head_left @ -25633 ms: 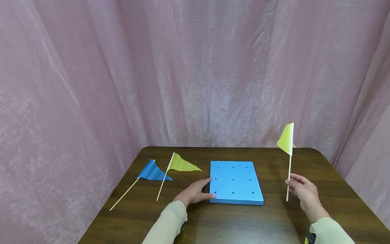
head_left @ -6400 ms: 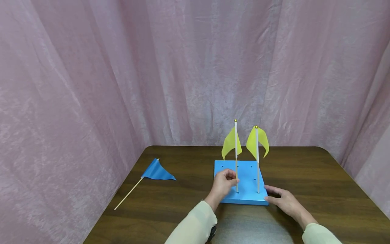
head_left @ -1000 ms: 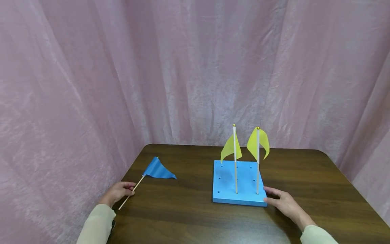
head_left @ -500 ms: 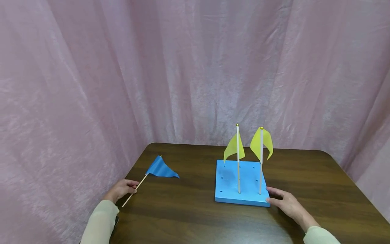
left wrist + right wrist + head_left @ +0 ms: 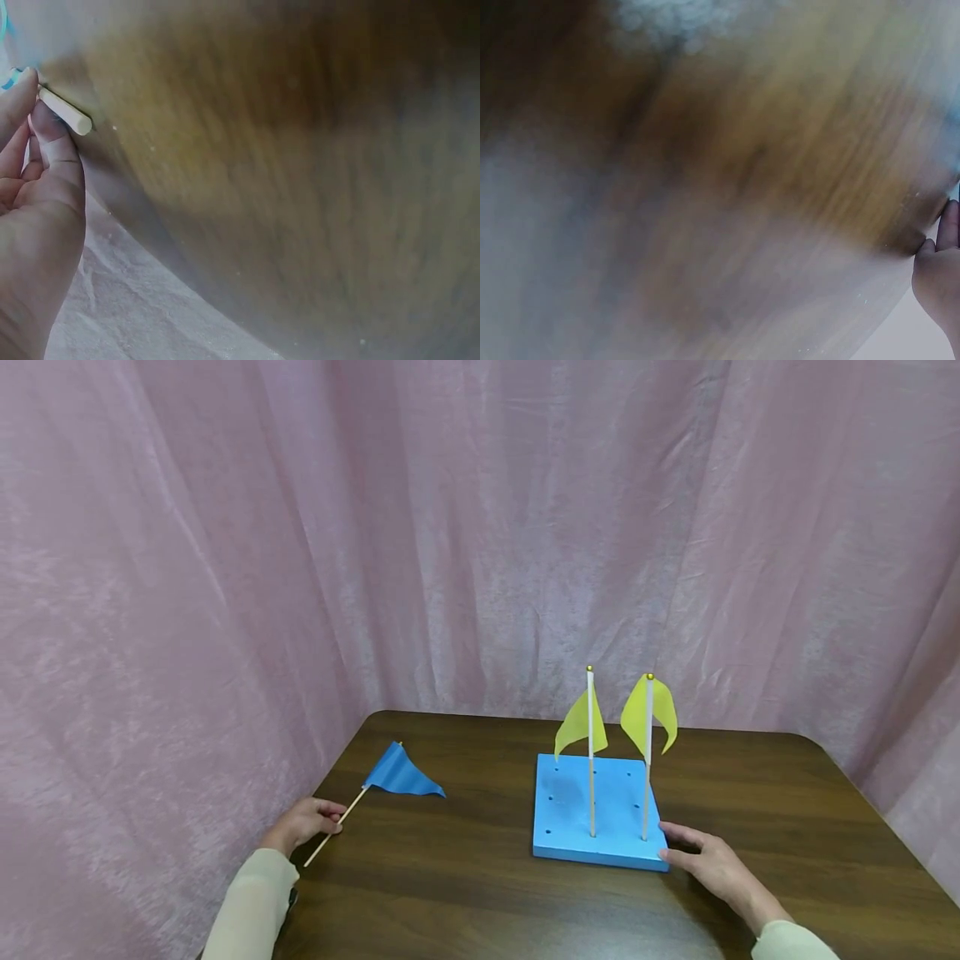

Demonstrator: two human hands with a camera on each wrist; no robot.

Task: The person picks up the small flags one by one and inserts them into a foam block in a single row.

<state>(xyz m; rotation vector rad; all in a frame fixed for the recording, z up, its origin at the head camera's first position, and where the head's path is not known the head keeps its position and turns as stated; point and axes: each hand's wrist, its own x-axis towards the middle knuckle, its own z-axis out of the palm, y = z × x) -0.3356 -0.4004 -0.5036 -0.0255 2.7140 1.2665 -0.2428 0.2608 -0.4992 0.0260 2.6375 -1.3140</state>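
My left hand (image 5: 303, 822) pinches the thin wooden stick of a blue pennant flag (image 5: 401, 771) at the table's left side. In the left wrist view, the stick's end (image 5: 71, 112) pokes out between thumb and fingers. My right hand (image 5: 712, 860) touches the right edge of a light blue board (image 5: 566, 814) with fingers and thumb, near its front corner. Two yellow pennant flags, a left one (image 5: 577, 722) and a right one (image 5: 637, 714), stand upright in the board's front row of holes. The right wrist view shows only part of that hand at its edge.
Several small holes show in the board. The dark wooden table (image 5: 465, 877) lies between the blue flag and the board. A pink curtain (image 5: 510, 543) hangs behind the table and along its sides.
Both yellow flags, earlier in my right hand and on the table, now stand in the board. My left hand went from the left yellow flag to the blue flag's stick. My right hand stays at the board.
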